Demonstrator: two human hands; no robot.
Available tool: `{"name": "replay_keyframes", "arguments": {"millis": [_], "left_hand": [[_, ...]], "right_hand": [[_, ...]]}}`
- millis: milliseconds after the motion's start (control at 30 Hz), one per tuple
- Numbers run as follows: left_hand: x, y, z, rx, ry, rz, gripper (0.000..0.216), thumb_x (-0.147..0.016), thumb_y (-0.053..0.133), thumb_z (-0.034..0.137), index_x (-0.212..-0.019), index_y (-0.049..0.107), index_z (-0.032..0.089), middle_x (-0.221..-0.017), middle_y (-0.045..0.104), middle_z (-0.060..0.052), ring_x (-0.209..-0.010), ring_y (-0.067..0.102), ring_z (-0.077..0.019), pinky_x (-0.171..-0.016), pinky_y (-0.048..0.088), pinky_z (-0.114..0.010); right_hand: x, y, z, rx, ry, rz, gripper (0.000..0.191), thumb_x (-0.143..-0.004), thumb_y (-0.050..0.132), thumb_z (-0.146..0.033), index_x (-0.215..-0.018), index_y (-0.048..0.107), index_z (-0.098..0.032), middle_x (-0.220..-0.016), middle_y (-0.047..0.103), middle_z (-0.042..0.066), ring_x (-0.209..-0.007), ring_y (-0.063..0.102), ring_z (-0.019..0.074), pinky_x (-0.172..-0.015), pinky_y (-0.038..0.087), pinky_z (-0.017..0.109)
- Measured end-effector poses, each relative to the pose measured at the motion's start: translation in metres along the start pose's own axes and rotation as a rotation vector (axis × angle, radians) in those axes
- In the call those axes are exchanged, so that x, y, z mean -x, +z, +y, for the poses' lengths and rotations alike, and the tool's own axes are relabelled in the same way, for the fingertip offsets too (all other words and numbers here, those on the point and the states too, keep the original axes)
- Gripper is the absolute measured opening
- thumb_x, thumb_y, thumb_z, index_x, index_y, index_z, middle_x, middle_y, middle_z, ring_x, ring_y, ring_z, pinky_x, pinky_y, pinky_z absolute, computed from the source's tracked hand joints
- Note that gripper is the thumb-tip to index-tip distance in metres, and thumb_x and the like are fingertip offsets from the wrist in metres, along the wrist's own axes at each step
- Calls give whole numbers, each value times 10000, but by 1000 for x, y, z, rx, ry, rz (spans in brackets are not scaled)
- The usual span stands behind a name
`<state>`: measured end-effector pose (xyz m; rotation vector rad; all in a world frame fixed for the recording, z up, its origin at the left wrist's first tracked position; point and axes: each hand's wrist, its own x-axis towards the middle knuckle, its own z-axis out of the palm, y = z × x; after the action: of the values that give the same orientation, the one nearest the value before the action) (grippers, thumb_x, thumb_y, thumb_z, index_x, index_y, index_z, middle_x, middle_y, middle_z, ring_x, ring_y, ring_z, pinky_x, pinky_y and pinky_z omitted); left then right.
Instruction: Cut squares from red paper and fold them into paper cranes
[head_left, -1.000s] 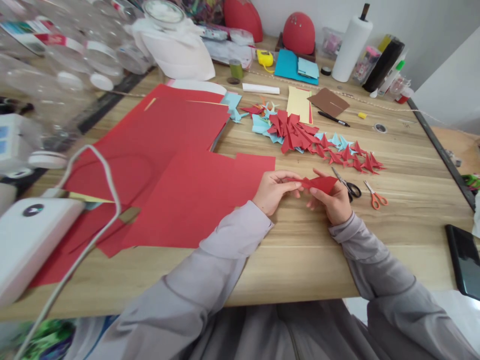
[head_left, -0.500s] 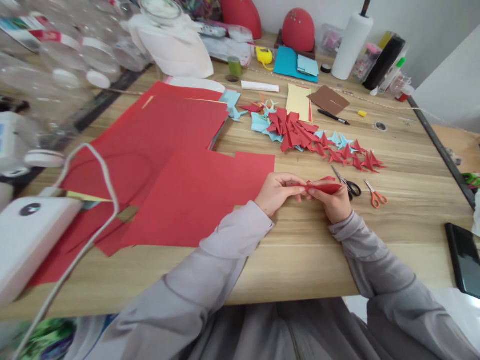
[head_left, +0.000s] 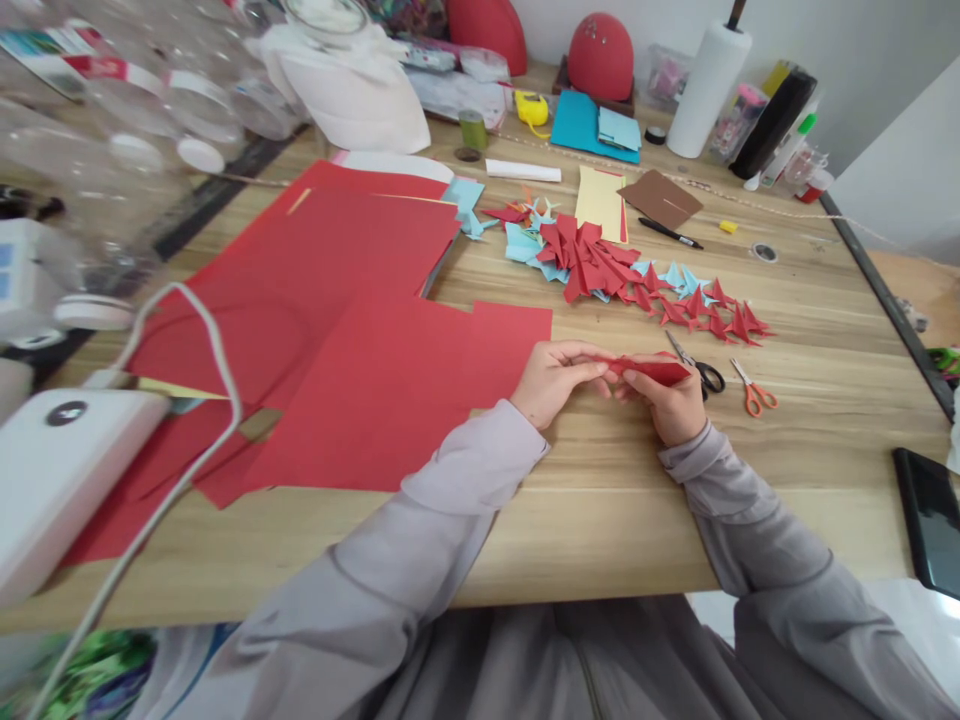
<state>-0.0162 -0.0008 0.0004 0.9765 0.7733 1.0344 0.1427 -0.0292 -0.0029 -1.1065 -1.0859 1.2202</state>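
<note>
Both my hands meet over the wooden table point(head_left: 817, 420) on a small folded red paper piece point(head_left: 651, 370). My left hand point(head_left: 559, 381) pinches its left tip with closed fingers. My right hand point(head_left: 673, 402) grips its right part, thumb on top. Large red paper sheets point(head_left: 360, 330) lie just left of my hands. Beyond them a row of folded red and light blue paper shapes point(head_left: 622, 275) stretches across the table. Black-handled scissors point(head_left: 697, 366) and orange-handled scissors point(head_left: 752, 390) lie right beside my right hand.
A dark phone point(head_left: 930, 520) lies at the right table edge. A white device with a cable point(head_left: 67, 470) sits front left. Clear plastic bottles point(head_left: 127, 110) crowd the far left. A paper towel roll point(head_left: 705, 90), red round objects, blue and yellow paper and a pen stand at the back.
The red paper piece has been pressed flatter and narrower between my hands. Both hands stayed in about the same place.
</note>
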Motion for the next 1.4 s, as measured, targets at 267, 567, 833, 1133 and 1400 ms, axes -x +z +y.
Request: {"name": "replay_keyframes", "arguments": {"millis": [267, 567, 833, 1133, 1400], "left_hand": [[1, 1, 1, 28, -55, 0, 173, -616, 718, 197, -760, 713, 102, -630, 712, -72, -507, 647, -182, -587, 508, -329], [1, 0, 3, 86, -72, -49, 188, -639, 681, 186, -797, 715, 91, -665, 724, -92, -546, 670, -204, -637, 521, -353], [-1, -4, 1, 123, -69, -110, 224, -677, 654, 195, -862, 719, 88, -718, 735, -116, -633, 699, -237, -686, 527, -377], [0, -4, 2, 167, -58, -140, 235, -686, 610, 180, -872, 714, 80, -721, 735, -119, -630, 701, -245, -686, 531, -383], [1, -4, 2, 50, 7, -83, 329, -728, 605, 251, -1005, 672, 87, -722, 725, -86, -597, 681, -203, -652, 526, -347]], "right_hand": [[0, 0, 1, 8, 6, 40, 151, -629, 798, -280, -759, 752, -219, -659, 720, 3, -512, 625, 159, -507, 523, 314], [-1, 2, -1, -50, 17, 75, 150, -591, 810, -246, -725, 751, -217, -674, 713, 3, -500, 609, 149, -491, 519, 314], [-2, 0, 0, -61, 38, 85, 148, -595, 803, -235, -729, 746, -209, -648, 702, 0, -490, 601, 146, -499, 527, 318], [-3, 0, -2, -69, 34, 98, 150, -582, 804, -235, -713, 738, -200, -654, 705, 4, -491, 601, 147, -499, 528, 319], [-4, -2, -2, -95, 31, 121, 172, -565, 820, -240, -705, 739, -181, -675, 701, 12, -474, 601, 139, -479, 517, 303]]}}
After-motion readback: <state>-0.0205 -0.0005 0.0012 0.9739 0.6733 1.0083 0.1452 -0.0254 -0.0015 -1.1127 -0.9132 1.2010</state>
